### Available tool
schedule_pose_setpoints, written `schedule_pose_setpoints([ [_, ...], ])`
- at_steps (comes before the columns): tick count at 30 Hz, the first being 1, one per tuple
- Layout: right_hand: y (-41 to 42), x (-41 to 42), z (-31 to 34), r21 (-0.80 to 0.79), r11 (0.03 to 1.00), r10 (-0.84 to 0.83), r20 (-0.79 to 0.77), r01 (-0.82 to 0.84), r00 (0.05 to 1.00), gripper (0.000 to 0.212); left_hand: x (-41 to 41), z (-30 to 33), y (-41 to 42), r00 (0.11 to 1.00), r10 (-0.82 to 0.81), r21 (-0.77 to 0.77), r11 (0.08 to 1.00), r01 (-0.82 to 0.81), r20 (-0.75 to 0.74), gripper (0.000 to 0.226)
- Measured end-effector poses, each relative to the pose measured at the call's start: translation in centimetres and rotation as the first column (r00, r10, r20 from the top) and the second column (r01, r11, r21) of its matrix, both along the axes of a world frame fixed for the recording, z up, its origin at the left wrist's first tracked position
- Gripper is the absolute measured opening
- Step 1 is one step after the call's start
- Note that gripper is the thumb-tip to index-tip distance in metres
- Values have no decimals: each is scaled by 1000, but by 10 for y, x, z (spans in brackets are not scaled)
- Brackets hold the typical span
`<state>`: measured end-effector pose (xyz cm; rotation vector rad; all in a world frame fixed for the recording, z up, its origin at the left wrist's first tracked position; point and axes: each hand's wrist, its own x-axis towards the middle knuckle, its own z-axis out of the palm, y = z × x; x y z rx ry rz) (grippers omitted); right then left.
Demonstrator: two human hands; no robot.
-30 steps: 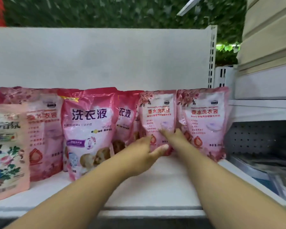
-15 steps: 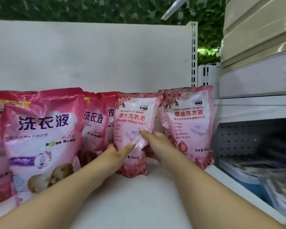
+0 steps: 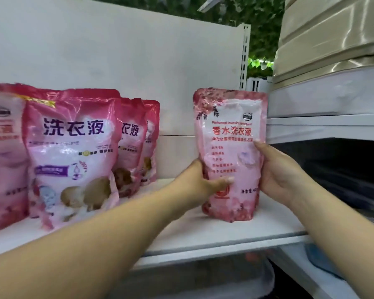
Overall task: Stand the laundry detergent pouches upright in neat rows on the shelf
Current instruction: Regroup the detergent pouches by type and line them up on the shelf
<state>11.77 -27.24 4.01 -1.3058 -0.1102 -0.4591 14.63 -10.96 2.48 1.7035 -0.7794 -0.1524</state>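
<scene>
Both hands are on it: the left hand wraps the lower left side of the pale pink pouch, thumb across the front, while the right hand cups the right side, fingers curled round the edge. The pouch stands upright near the shelf's right front corner, well apart from the darker pink pouches lined up towards the left. The danger: this is a soft, glossy, liquid-filled bag with a rounded base, so let go too early and it may slump forward off the front edge, or lean out of line. It looks plump, crinkled at the top seal, with red lettering.
</scene>
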Motion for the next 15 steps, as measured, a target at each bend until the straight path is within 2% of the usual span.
schedule_pose_setpoints([
  [4, -20, -18, -16, -177, 984, -8, -37, 1, 999, 58, -6, 1, -38, 999, 3, -33, 999, -4, -34, 24],
  [8, -32, -20, -30, -86, 996, 12, -104, -21, 995, 54, 0, -5, -57, 995, 1, -71, 997, -8, -99, 44],
  [11, -36, -14, -29, -84, 995, -58, -81, 51, 995, 42, 2, -3, -65, 994, -41, 12, 999, 43, -98, 84],
  [12, -38, -13, -30, -90, 994, -65, -77, 58, 995, 40, 4, -4, -66, 995, -45, 32, 998, 49, -94, 91],
  [15, -43, -10, -34, -123, 989, -91, -84, 80, 992, 45, 10, -9, -68, 996, -44, 48, 998, 48, -77, 88],
])
